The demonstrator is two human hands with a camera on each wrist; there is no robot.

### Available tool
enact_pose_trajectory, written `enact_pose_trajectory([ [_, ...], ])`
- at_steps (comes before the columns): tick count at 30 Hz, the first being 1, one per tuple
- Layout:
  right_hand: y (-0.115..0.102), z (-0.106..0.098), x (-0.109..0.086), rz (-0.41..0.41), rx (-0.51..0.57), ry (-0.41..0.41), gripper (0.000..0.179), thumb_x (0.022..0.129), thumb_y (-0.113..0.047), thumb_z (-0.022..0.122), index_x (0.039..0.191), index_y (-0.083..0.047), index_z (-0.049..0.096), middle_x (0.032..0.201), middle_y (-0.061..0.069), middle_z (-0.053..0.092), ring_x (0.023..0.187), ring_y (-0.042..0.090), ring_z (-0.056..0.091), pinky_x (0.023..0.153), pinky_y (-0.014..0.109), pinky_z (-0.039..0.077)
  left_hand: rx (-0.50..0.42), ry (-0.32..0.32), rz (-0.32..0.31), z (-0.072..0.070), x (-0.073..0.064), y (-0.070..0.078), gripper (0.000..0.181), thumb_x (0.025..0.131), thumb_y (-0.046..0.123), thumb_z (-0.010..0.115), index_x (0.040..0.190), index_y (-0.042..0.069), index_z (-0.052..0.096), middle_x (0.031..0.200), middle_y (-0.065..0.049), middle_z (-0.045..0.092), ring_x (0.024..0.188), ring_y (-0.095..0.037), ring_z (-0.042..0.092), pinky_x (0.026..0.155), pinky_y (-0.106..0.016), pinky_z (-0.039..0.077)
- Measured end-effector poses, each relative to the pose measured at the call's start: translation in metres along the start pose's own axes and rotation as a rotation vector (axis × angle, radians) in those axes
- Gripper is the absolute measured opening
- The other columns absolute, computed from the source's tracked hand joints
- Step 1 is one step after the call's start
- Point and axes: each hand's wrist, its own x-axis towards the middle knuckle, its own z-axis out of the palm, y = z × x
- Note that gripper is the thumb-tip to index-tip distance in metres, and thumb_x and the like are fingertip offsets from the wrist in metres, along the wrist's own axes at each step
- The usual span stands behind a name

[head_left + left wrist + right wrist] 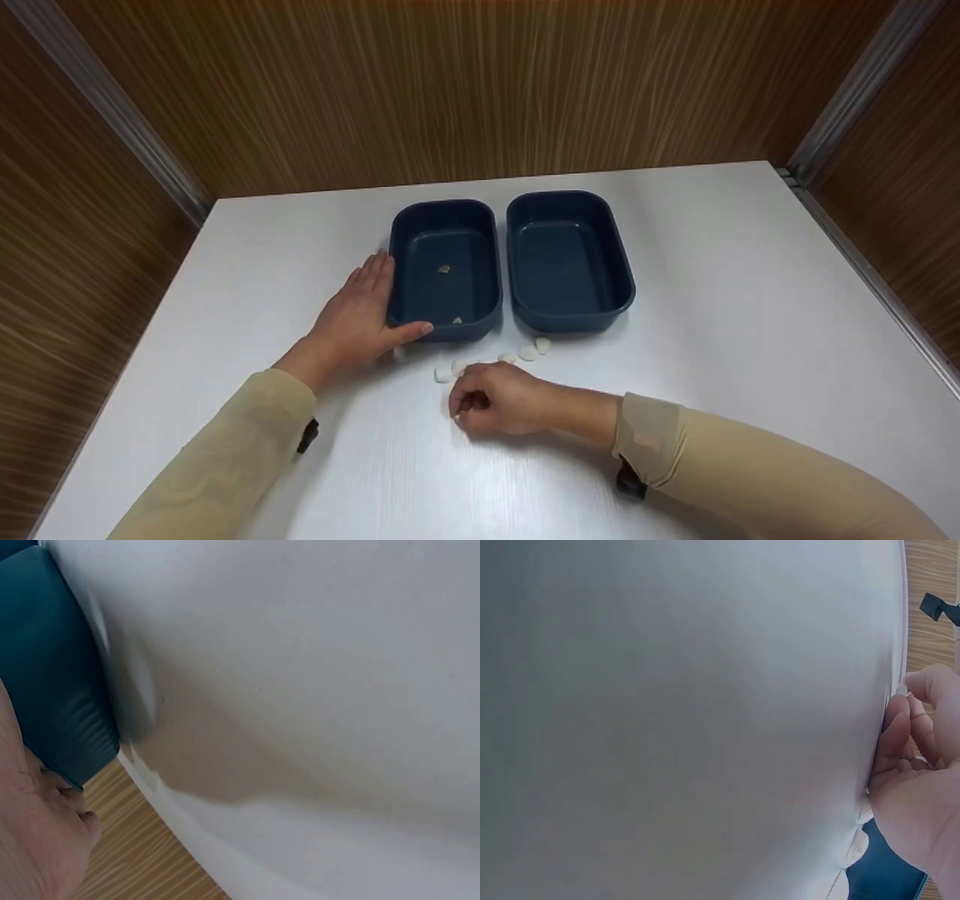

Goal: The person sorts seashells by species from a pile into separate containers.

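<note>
My left hand lies along the left wall of the left dark blue bin, fingers straight, thumb across its near rim. Two small brownish bits are on that bin's floor. Over the table in front, my right hand has its fingers curled, thumb and fingertips together. Between them the right wrist view shows a small white piece, mostly covered by the fingertips. Just beyond this hand runs a row of several flat, pebble-like white pieces, some partly hidden by the hand.
A second dark blue bin stands close to the right of the first, with nothing in it. Both stand on a white table. Wood-grain panels rise behind the table and at both sides.
</note>
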Motion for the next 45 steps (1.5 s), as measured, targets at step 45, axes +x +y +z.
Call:
enact_pose_trajectory([
  [45, -0.022, -0.088, 0.01, 0.028, 0.155, 0.154, 0.017, 0.099, -0.005, 0.075, 0.115, -0.003, 0.079, 0.104, 0.004, 0.079, 0.084, 0.011, 0.07, 0.075, 0.025, 0.06, -0.002, -0.012, -0.011, 0.004, 0.008, 0.002, 0.13, 0.089, 0.093, 0.042, 0.167, -0.004, 0.004, 0.176, -0.022, 0.003, 0.163, -0.033, 0.001, 0.131, -0.048, 0.006],
])
